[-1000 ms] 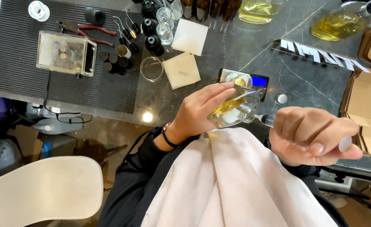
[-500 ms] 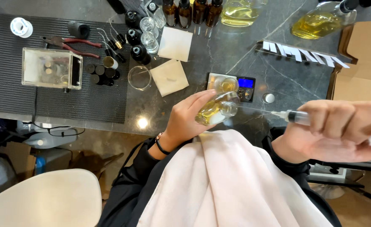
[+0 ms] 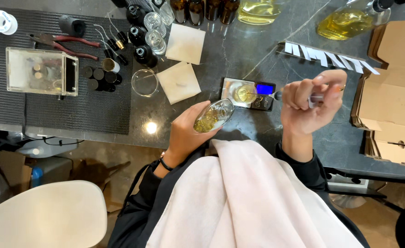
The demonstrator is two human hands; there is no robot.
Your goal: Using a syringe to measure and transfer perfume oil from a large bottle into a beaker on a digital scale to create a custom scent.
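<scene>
The dark stone counter (image 3: 202,50) fills the upper picture, with a black ribbed mat (image 3: 50,110) over its 9 o'clock side and a pale cloth (image 3: 239,197) across the person's lap at 6 o'clock. An open cardboard box (image 3: 390,96) sits at 3 o'clock, a white chair (image 3: 41,216) at 7 o'clock.

Near the middle, a small scale (image 3: 250,93) with a lit blue display carries a little glass (image 3: 246,93) that already holds some yellow liquid. The left hand (image 3: 188,133) is wrapped around a tilted bottle (image 3: 214,115), still partly full of yellow liquid, just at 7 o'clock of the scale. The right hand (image 3: 310,101) is curled round a syringe (image 3: 299,95), its tip pointing toward the glass from 3 o'clock; I cannot tell whether the tip touches it.

Judging from this, dosing into the glass is under way: some liquid is in, the bottle is not empty, and how much the syringe holds is not clear.

Around them, two large flasks of yellow liquid (image 3: 349,20) stand at 12 to 1 o'clock, with a row of white paper strips (image 3: 326,55) below. Two white pads (image 3: 179,82) and a clear dish (image 3: 145,82) lie at 10 o'clock of the scale. A clear plastic case (image 3: 41,71), pliers (image 3: 62,43), black caps (image 3: 99,78) and small vials (image 3: 152,27) crowd the mat's edge. Nothing lies between the syringe and the glass; the bottle sits close beside the scale.
</scene>
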